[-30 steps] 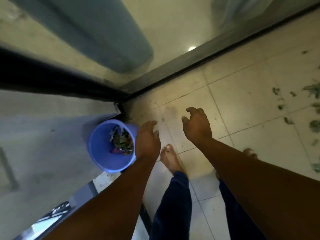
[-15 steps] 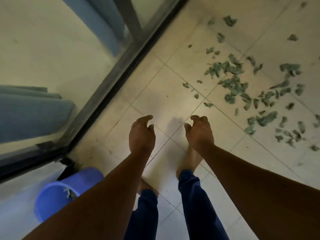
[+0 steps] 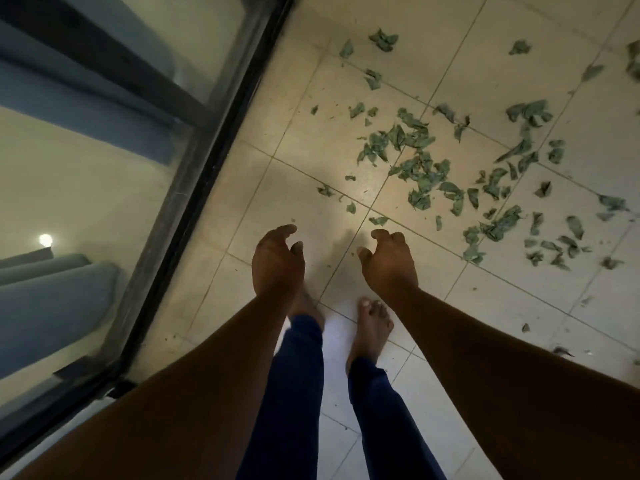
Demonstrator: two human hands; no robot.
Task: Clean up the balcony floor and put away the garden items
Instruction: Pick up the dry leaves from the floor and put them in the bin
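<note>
Since the earlier frame the blue bucket is dropping out of view and the leaf mess is sliding closer, so the person is turning toward it. Both hands are hanging out front, left hand [image 3: 277, 263] and right hand [image 3: 388, 261], fingers loosely curled, holding nothing. Looks like they're walking back between handfuls; next up is probably bending down and scooping more torn green leaves [image 3: 420, 168], which are lying scattered over the tiled floor [image 3: 311, 143] ahead and to the right, nearest scraps just beyond the right hand. Bare feet [image 3: 372, 323] are standing right below the hands. Off to the left, a dark sliding-door frame [image 3: 207, 140] is running diagonally. Nothing's really blocking the way, just small bits spread wide.
</note>
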